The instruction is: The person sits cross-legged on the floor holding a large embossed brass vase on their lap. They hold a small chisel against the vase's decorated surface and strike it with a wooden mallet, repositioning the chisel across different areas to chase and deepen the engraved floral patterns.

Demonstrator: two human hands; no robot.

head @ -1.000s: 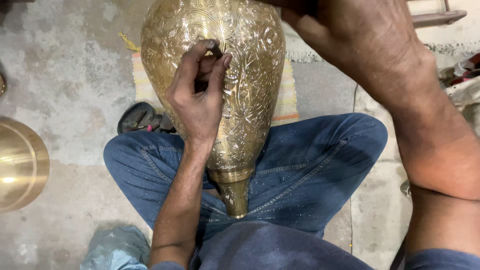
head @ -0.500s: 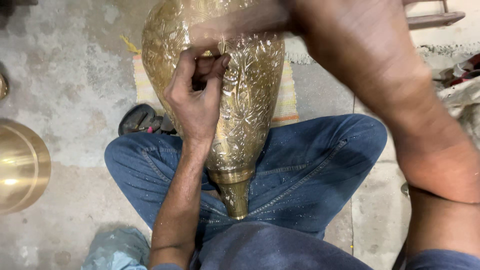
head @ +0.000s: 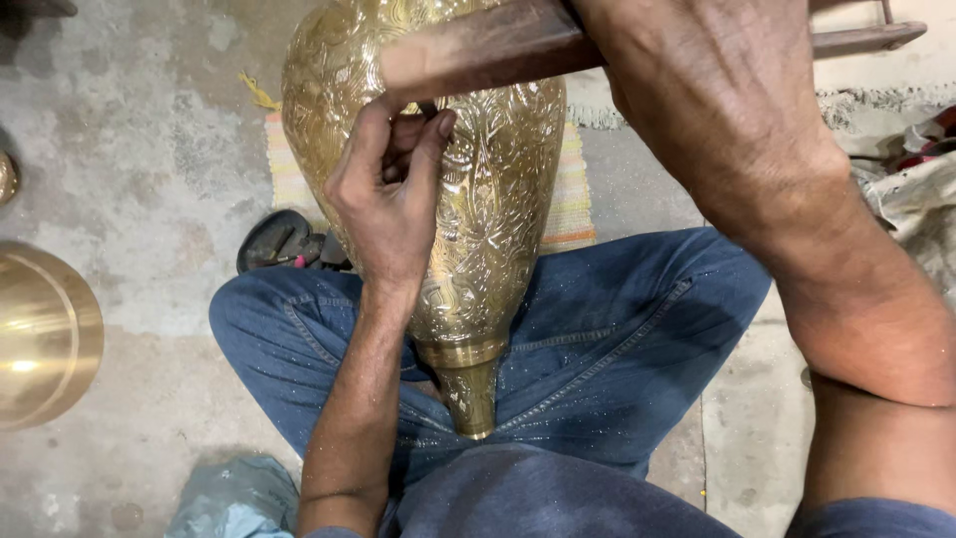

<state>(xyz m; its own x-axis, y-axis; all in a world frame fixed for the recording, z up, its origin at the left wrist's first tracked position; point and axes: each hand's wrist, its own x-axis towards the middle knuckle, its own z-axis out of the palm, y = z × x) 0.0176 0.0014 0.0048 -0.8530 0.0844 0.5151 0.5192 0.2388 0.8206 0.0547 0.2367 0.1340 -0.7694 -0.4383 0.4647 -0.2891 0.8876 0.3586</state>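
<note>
1. Between the person's crossed legs lies the engraved brass vase (head: pixel 478 229), narrow neck pointing toward the body, belly under both hands.
2. Left hand (head: pixel 390 199) is curled tight, fingers pinching a small dark chisel (head: pixel 428 108) against the brass.
3. Right hand (head: pixel 717 110) is closed around a wooden mallet (head: pixel 478 50) held just above the chisel.
4. Judging by this, good work needs the chisel steady, blows light, and the vase braced on the thighs.
5. Left of the left hand rests a plain brass bowl (head: pixel 45 334).
</note>
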